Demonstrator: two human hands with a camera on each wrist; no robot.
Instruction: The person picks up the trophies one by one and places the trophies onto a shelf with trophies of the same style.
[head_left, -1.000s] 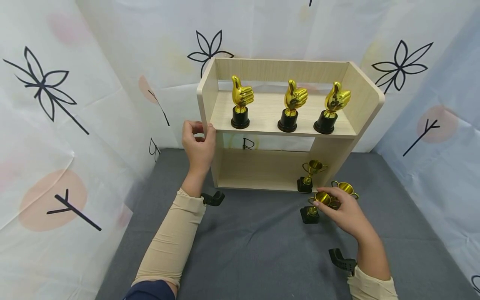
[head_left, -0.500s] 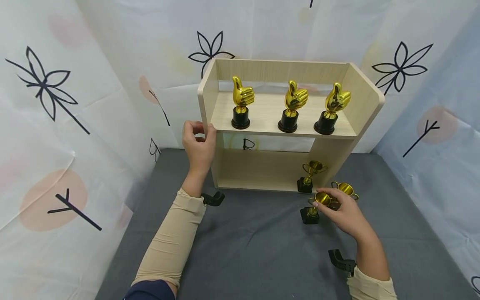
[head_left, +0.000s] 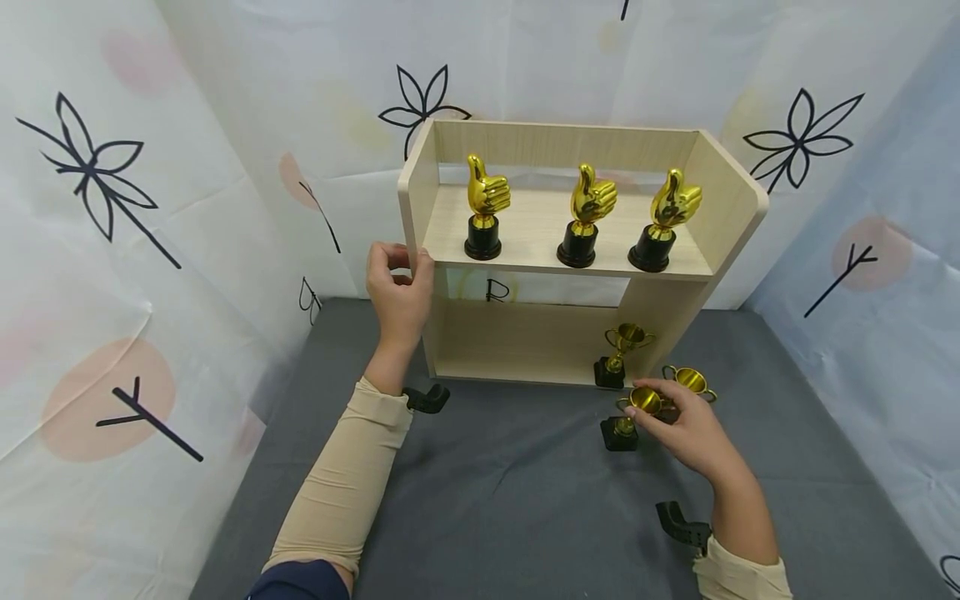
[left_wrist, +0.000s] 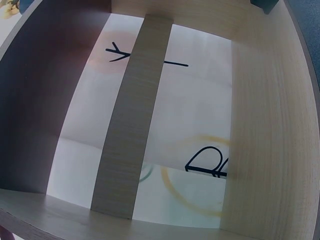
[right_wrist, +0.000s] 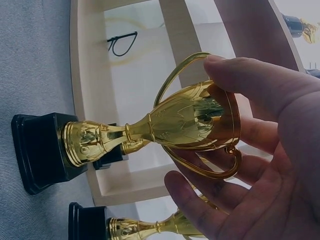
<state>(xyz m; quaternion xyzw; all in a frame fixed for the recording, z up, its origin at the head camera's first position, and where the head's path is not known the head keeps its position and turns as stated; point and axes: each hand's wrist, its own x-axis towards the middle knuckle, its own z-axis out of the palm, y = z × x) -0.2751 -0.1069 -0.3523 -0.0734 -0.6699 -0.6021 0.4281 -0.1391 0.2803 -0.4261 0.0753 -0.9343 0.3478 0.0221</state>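
On the desk (head_left: 517,508), the shelf (head_left: 517,337) is gripped at its left side by the left hand (head_left: 401,300). By the right hand (head_left: 695,431) (the nearer one), a gold trophy (right_wrist: 195,117) is pinched upright, long axis vertical, just before the shelf's right end.

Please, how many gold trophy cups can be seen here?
3. One gold trophy cup stands at right on the lower shelf, a second cup is in the right hand, and a third cup stands on the gray cloth beyond, partly hidden by that hand.
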